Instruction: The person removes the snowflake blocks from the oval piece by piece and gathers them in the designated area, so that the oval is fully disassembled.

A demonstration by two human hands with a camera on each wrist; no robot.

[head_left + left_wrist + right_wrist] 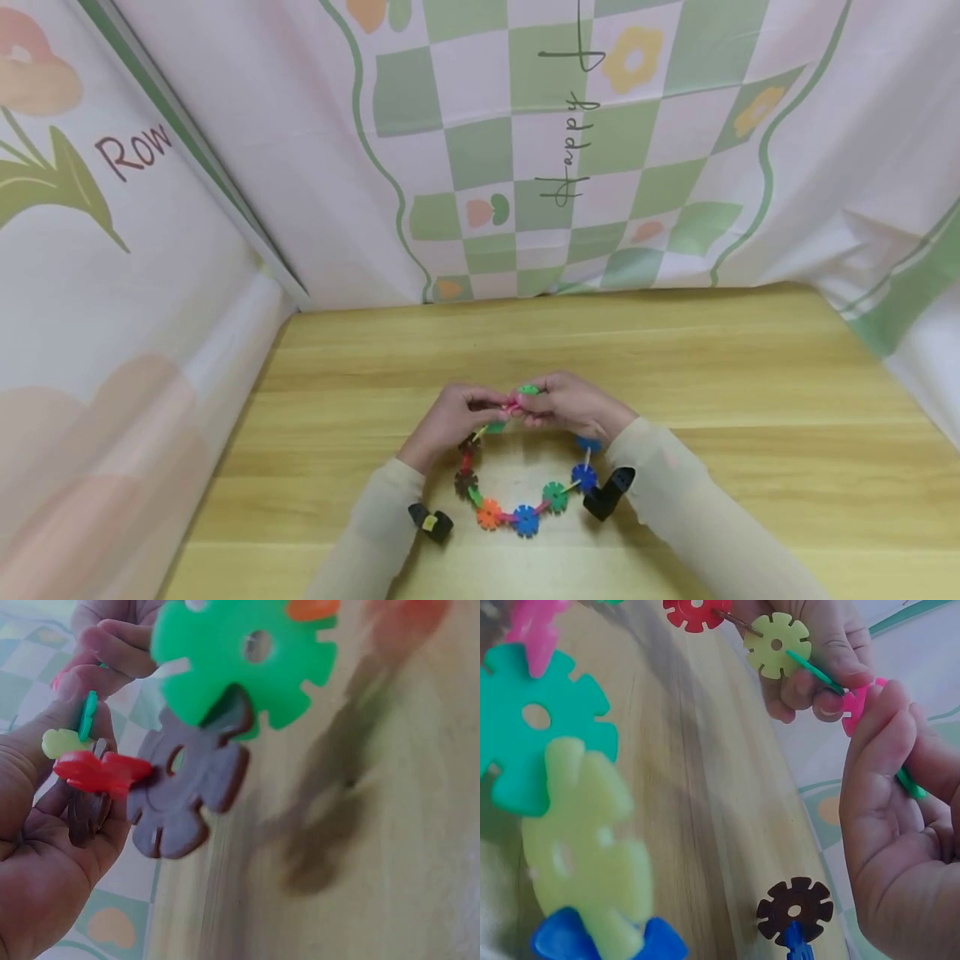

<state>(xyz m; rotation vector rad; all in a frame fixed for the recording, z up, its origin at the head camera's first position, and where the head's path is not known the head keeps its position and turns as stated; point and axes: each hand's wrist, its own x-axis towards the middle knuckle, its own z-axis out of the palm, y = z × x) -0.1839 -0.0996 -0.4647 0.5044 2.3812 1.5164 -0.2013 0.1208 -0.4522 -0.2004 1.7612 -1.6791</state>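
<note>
A ring-shaped chain of notched plastic discs, slotted together, curves below both hands; an orange disc and a blue disc form part of its near side. My left hand pinches a green disc, which joins a yellow disc. At the fingertips of both hands is a pink disc. My right hand grips a bright green disc between thumb and fingers, mostly covered by them. Close to the left palm hang a red disc and a brown disc.
Beneath the hands spreads a wood-grain table. A checked, flower-printed curtain stands behind it, and another printed sheet at the left. Black wrist devices hang at the left cuff and right cuff. Another brown disc hangs near my right hand.
</note>
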